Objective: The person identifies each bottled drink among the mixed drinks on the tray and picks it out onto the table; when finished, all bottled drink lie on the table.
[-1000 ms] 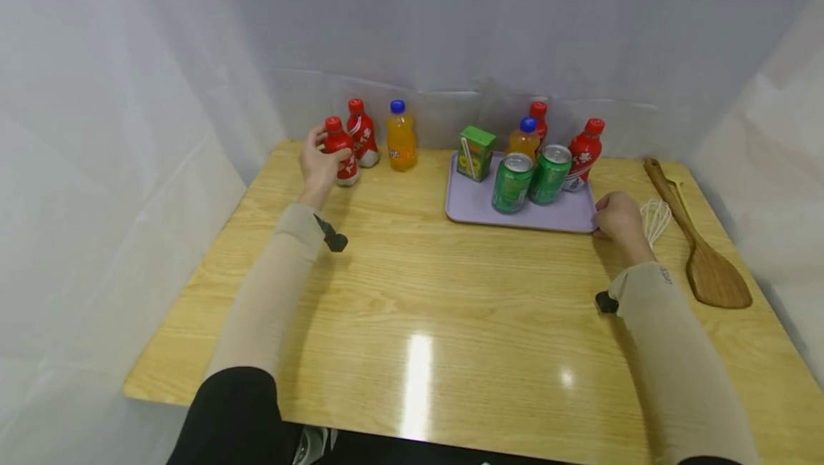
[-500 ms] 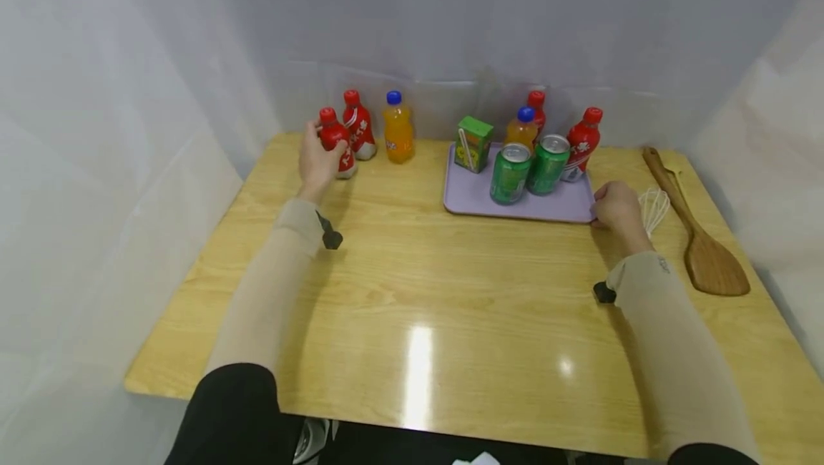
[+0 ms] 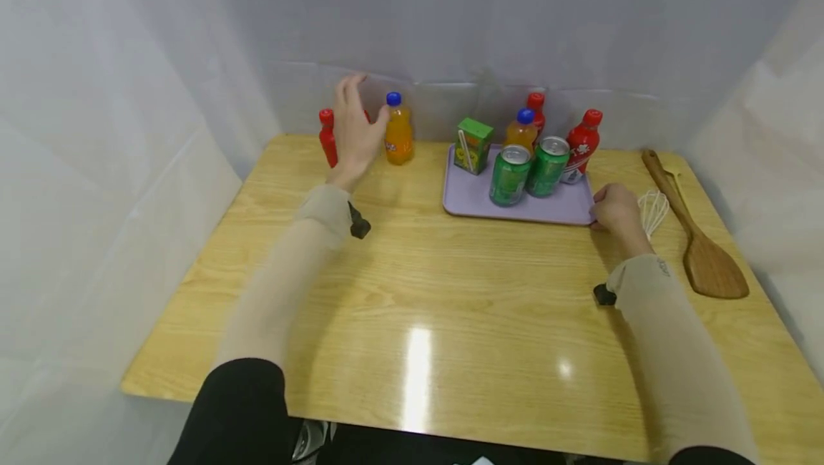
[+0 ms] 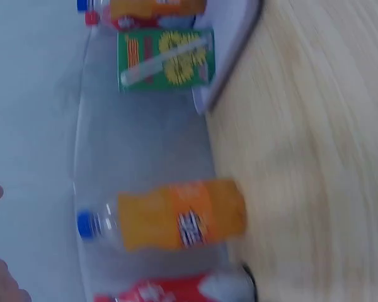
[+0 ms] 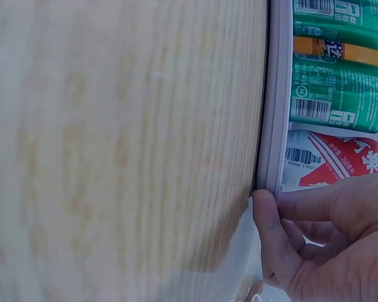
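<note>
My left hand (image 3: 357, 129), fingers apart and holding nothing, is raised in front of the red bottles at the back left. One red bottle (image 3: 327, 137) shows left of it; a second is almost wholly hidden behind the hand. Just right of my thumb stands an orange soda bottle (image 3: 398, 132) with a blue cap, also upright in the left wrist view's sideways picture. My right hand (image 3: 619, 213) pinches the front right corner of a lilac tray (image 3: 473, 200) between thumb and fingers. A green juice box (image 3: 473, 146), green cans (image 3: 511, 176) and further bottles stand on that tray.
A wooden spatula (image 3: 711, 265) and a white whisk (image 3: 654, 212) lie right of my right hand. Near them is a thin yellow-handled utensil (image 3: 677, 186). White sheeting (image 3: 450, 21) hangs behind the wooden table (image 3: 450, 293).
My left hand has let go of the front red bottle and moved right and up, toward the orange soda bottle. The red bottle stays standing. My right hand keeps its hold on the tray.
</note>
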The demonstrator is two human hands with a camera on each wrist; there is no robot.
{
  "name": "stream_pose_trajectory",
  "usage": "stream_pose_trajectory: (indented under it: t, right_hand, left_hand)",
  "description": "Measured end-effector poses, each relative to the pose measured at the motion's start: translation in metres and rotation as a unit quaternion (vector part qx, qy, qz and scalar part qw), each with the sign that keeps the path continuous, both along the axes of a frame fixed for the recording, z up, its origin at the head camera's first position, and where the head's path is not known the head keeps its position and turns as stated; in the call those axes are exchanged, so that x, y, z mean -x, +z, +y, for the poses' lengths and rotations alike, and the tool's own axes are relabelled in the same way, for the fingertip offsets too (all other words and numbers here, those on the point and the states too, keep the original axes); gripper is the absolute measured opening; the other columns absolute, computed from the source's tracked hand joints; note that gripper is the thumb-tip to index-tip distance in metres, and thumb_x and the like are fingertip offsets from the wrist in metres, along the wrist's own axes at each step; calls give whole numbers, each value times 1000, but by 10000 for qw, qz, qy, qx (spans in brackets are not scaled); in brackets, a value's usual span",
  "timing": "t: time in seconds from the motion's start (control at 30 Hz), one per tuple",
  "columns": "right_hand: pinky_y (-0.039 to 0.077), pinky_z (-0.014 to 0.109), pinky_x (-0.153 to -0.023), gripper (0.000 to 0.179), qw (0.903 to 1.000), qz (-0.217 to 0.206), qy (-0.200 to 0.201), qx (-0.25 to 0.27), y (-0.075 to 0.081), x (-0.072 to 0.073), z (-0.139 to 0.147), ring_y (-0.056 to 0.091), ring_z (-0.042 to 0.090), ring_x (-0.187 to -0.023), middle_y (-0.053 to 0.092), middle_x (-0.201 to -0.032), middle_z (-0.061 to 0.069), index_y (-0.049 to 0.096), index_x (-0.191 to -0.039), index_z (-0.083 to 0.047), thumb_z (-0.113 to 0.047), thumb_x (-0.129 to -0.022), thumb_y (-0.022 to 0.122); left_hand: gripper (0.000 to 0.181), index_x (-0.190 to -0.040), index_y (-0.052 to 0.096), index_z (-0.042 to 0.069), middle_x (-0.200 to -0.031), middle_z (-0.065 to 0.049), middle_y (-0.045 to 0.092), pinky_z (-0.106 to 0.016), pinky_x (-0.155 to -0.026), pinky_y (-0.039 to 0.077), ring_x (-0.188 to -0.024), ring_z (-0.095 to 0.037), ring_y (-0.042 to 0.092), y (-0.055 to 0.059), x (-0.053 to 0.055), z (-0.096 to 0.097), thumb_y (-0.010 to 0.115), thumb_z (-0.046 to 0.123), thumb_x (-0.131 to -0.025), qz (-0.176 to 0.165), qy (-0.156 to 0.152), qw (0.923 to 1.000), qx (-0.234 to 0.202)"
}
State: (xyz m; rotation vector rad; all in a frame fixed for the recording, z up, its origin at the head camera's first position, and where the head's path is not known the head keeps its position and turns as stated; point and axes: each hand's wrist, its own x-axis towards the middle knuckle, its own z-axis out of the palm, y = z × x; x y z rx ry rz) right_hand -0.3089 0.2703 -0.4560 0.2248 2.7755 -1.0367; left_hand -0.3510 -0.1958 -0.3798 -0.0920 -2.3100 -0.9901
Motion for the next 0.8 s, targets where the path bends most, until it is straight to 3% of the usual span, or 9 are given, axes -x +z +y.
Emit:
stream_pose_trajectory:
  t: [0.17,0.4,0.6,0.8]
  right_hand:
    - [59,24,-53,28,10000,-37,-41,65,0,1,1,63,6,-51,60,-104,33,56,-116,17,5,-91,55]
    - [59,23,-54,29,9996,-179,-66,189,-1,0,1,62,6,-53,58,-108,33,56,-120,18,5,-94,55]
    - [57,22,-53,28,9998,-58,-70,174,-1,-4,1,62,5,-52,61,-106,31,57,-118,16,4,-93,55]
    - [57,22,-54,29,9999,-11,-47,147,-1,-4,1,62,5,-54,61,-109,30,58,-120,16,2,-96,53]
  left_hand:
    - [63,-155,45,12,-160,-8,46,-24,-126,34,-149,-21,44,9,10,59,71,27,-100,-215,-510,9981,255]
    - [64,-159,43,16,-161,-4,47,-25,-127,34,-150,-17,45,8,18,123,68,33,-103,-759,-1020,9916,229]
    - [67,-162,39,18,-163,-4,45,-30,-127,37,-151,-19,45,3,22,160,66,40,-103,-1243,-1091,9850,498]
    - [74,-165,33,21,-167,-2,41,-33,-127,38,-153,-19,42,-1,26,182,62,50,-103,-1774,-1121,9756,641]
